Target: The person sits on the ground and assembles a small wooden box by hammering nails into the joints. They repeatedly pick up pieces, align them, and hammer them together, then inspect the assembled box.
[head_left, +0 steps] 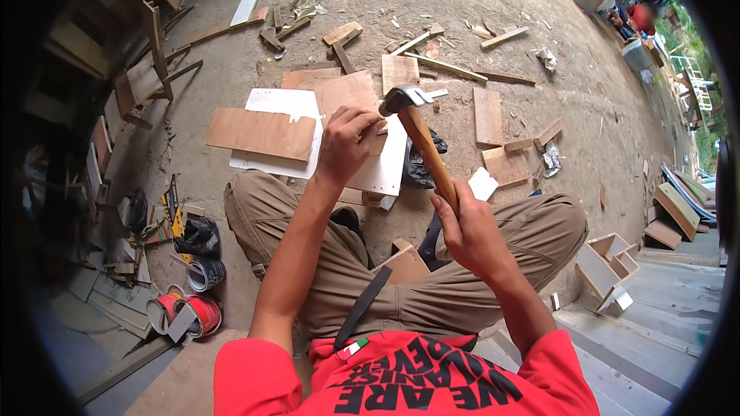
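My right hand (467,229) is wrapped round the lower end of a claw hammer's wooden handle (430,152). The dark metal head (402,98) is raised, its face close beside the fingers of my left hand (348,145). Those fingers are pinched together over a small brown piece of wood (378,142); whatever sits between the fingertips is too small to make out. Below my left hand lies a white board (383,171) with small dark holes along its edge. A reddish-brown plywood panel (260,134) rests on another white board (279,99) to the left.
Wood offcuts (487,115) lie scattered over the ground ahead. A black plastic bag (420,163) is beside the white board. At my left are a handsaw (174,208), red cans (202,316) and a dark tin (206,273). A small wooden box frame (606,266) stands at my right.
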The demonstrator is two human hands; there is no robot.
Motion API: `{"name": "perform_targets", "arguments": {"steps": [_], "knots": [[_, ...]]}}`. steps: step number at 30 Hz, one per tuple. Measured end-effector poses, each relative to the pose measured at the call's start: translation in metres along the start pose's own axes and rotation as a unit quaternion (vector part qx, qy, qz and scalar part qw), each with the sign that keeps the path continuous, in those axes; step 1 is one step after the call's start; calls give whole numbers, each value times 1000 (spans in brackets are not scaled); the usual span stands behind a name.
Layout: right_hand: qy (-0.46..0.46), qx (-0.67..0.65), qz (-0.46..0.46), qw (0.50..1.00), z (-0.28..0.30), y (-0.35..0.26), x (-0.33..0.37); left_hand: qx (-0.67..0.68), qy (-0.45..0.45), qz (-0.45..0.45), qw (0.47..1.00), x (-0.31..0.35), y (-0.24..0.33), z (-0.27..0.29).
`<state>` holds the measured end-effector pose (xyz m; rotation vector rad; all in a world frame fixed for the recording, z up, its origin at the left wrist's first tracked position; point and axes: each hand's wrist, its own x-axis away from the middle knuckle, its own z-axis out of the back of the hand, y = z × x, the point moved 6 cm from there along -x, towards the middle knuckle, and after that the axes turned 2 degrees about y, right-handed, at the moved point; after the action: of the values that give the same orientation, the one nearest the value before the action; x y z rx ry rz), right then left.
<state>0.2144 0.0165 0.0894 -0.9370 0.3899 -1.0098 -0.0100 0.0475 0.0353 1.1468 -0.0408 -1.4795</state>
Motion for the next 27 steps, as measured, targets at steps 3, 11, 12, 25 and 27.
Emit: {"name": "perform_targets", "arguments": {"steps": [3,11,12,25,27], "knots": [[39,-25,4,999,1,-4,2,-6,10,-14,1000,-1,4,2],[127,-112,-51,984,-10,3,12,-9,1,-11,1000,0,8,2],[158,-120,-52,979,-13,11,19,-9,1,-24,1000,-3,11,1],[129,-417,-129,890,-43,12,45,-5,-22,-10,1000,-7,12,1],[152,-330,-56,930,-49,24,48,2,-30,10,1000,-3,9,3]]}}
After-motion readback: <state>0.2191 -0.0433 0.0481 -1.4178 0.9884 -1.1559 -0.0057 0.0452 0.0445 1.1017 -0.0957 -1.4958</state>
